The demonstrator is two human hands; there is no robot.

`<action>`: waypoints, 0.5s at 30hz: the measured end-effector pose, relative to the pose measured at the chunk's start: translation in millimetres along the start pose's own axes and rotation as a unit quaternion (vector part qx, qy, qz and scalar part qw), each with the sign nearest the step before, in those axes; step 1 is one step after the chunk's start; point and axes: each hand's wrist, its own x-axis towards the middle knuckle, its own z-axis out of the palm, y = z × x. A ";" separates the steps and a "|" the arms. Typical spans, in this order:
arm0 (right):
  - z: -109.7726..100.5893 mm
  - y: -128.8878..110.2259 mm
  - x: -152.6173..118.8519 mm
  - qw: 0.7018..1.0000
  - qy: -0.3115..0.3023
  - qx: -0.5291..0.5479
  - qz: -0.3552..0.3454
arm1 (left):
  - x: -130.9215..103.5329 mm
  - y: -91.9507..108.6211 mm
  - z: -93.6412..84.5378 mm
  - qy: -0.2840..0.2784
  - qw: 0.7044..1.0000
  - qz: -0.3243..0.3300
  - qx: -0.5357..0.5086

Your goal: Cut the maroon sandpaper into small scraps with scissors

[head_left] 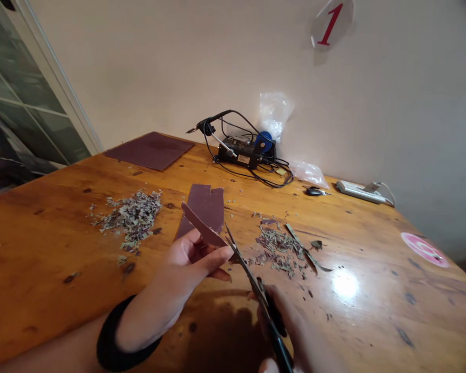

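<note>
Maroon sheet piece: thin, light, bends easily

Maroon sheet piece (202, 228) is pinched in the left hand (190, 259) above the table (42, 248). Right hand (291, 331) closes around the scissors (252, 280) handles. Judged floppy; best held close to the cut line.

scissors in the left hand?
No, the scissors are in the right hand; the left hand pinches a maroon strip.
</note>
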 end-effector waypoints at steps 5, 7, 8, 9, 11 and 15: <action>7.0 17.3 7.5 0.999 -0.002 0.039 -0.023 | 1.0 -3.6 -1.6 0.006 1.000 0.002 0.003; 3.7 16.3 8.0 0.999 0.015 0.038 -0.031 | 2.0 -5.9 -2.5 0.006 1.000 0.001 0.010; 0.4 14.0 7.2 0.999 0.011 0.032 -0.031 | 2.3 -6.8 -2.8 0.002 1.000 -0.001 0.016; -3.5 11.0 5.7 0.999 0.013 0.024 -0.029 | 2.4 -7.4 -3.1 -0.003 1.000 -0.003 0.024; -10.3 5.7 1.0 0.999 -0.050 0.005 -0.013 | 2.3 -7.9 -3.4 -0.014 0.999 -0.014 0.038; -9.9 6.9 -10.6 0.998 -0.034 0.047 -0.002 | 2.4 -7.8 -3.9 -0.024 0.998 -0.013 0.050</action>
